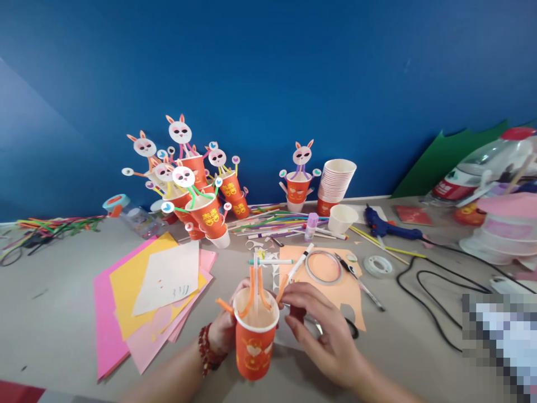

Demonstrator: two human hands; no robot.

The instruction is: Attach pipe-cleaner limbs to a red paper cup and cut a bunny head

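Observation:
A red paper cup (254,350) with gold print stands upright in front of me, gripped at its left side and back by my left hand (224,330). Orange pipe cleaners (252,285) rise out of the cup, and short orange pieces stick out on either side of its rim. Upright in its middle is a clear straw (256,280). My right hand (323,327) is at the cup's right side, thumb and fingers apart. Its fingertips are close by the right orange piece (282,287); whether they touch is unclear. Partly hidden behind that hand lie dark-handled scissors (352,329).
Several rabbit-faced cup figures (210,215) stand at back left, another (298,187) beside stacked cups (337,182). Coloured paper (109,319) lies left. Orange paper (350,296), a tape roll (378,266) and a blue glue gun (388,228) with its black cord are right.

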